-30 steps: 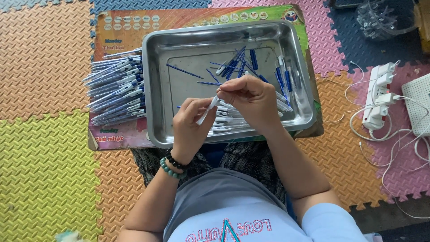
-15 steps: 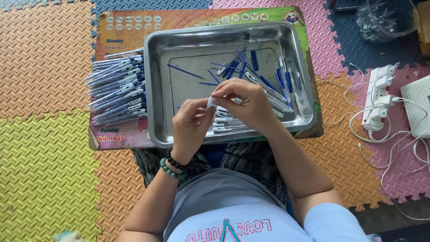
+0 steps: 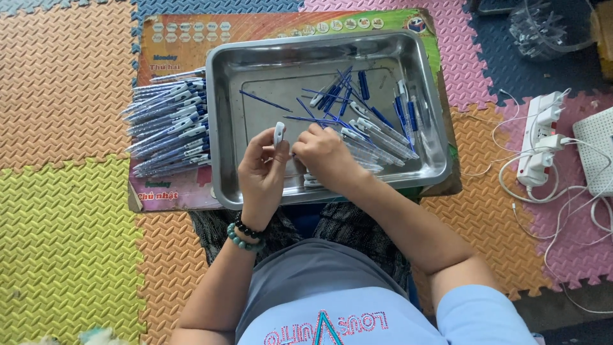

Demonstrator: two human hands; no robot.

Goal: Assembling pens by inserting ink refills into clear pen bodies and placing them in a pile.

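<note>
The left hand (image 3: 263, 167) grasps a white pen part (image 3: 278, 135) between thumb and fingers, with its upper end standing out above the fingertips. The right hand (image 3: 325, 156) is closed just beside it, fingers bent toward the left hand; it is not possible to tell what it pinches. Both hands are over the near part of a metal tray (image 3: 255, 61). In the tray lie loose blue refills (image 3: 332, 96) and clear pen barrels (image 3: 383, 137). Left of the tray, a pile of assembled pens (image 3: 167, 124) rests on a colourful board (image 3: 179, 38), on foam floor mats (image 3: 64, 243). At the right is a white power strip (image 3: 539, 137).
</note>
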